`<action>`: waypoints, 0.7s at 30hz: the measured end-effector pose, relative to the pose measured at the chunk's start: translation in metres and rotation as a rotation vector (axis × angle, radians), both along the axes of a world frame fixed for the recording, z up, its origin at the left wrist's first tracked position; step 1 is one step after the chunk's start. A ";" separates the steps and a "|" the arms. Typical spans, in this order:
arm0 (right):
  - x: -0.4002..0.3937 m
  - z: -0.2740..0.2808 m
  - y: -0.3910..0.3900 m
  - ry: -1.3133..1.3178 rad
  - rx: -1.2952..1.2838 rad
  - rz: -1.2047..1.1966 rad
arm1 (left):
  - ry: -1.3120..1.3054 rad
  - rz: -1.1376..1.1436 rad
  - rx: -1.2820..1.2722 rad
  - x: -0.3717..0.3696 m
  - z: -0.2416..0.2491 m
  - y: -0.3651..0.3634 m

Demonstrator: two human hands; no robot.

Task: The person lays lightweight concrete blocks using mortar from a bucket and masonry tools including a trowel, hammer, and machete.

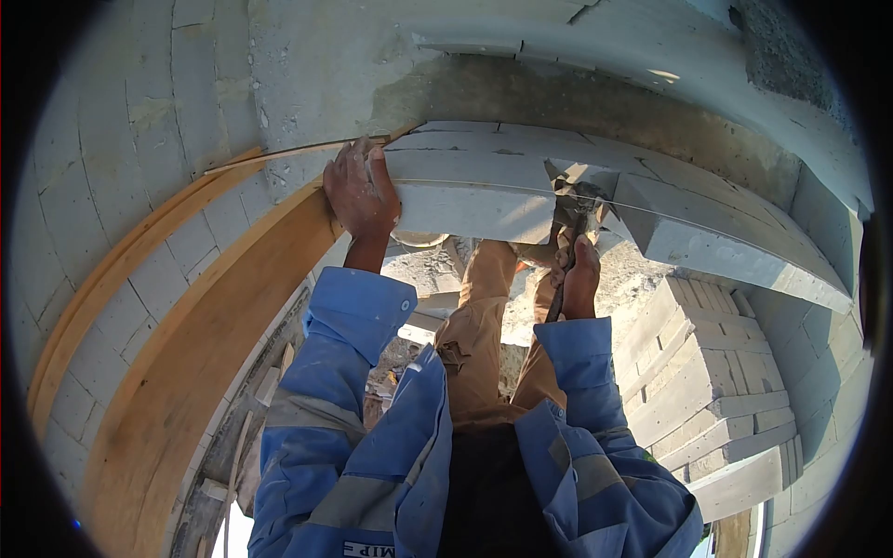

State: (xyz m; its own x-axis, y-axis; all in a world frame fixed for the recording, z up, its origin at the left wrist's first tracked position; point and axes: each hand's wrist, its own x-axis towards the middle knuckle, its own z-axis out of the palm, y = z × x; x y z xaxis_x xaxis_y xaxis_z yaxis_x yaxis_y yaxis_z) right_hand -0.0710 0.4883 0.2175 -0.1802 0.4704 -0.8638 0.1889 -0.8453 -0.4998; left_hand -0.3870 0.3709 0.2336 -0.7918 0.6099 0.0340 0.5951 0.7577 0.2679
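Note:
My left hand (363,192) lies over the left end of a pale grey concrete block (470,206), beside the upper end of a wide wooden plank (214,344). Its fingers are stretched out, pointing away from me. My right hand (580,276) is closed around the handle of a tool whose dark, mortar-smeared head (586,192) sits in the gap at the block's right end. Shadow and clutter hide the exact shape of that head. Across the gap is another pale block (726,237). A thin string runs along the front of the blocks.
Narrow wooden strips (139,246) lean along the block wall (93,195) on the left. At the lower right stands a stack of pale blocks (712,381). Rubble-strewn ground (619,270) shows below, around my legs. A plastered wall (595,37) rises behind the block course.

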 end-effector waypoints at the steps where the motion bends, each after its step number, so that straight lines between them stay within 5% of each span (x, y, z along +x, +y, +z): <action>1: -0.005 0.001 0.003 -0.012 -0.135 -0.139 | 0.000 -0.001 0.003 0.000 -0.001 0.001; 5: -0.012 -0.015 -0.004 0.014 -0.186 -0.329 | 0.052 -0.020 -0.019 0.000 0.001 -0.001; 7: -0.013 -0.020 -0.002 0.074 -0.284 -0.143 | 0.076 -0.024 -0.047 0.001 0.001 0.001; 12: -0.017 -0.022 -0.003 0.062 -0.230 -0.280 | 0.064 -0.017 -0.047 0.002 0.004 0.003; 14: -0.019 -0.020 0.003 0.059 -0.253 -0.100 | 0.065 -0.027 -0.033 0.000 0.003 0.003; 21: -0.019 -0.021 0.005 0.024 -0.237 -0.098 | 0.022 -0.023 -0.029 0.001 0.006 0.004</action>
State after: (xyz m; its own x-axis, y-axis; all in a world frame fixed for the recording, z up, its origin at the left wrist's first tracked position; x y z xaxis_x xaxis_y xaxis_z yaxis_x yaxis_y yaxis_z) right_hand -0.0897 0.4935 0.1969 -0.1655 0.2718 -0.9480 0.0908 -0.9530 -0.2891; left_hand -0.3861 0.3745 0.2396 -0.7766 0.6291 0.0333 0.6182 0.7507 0.2332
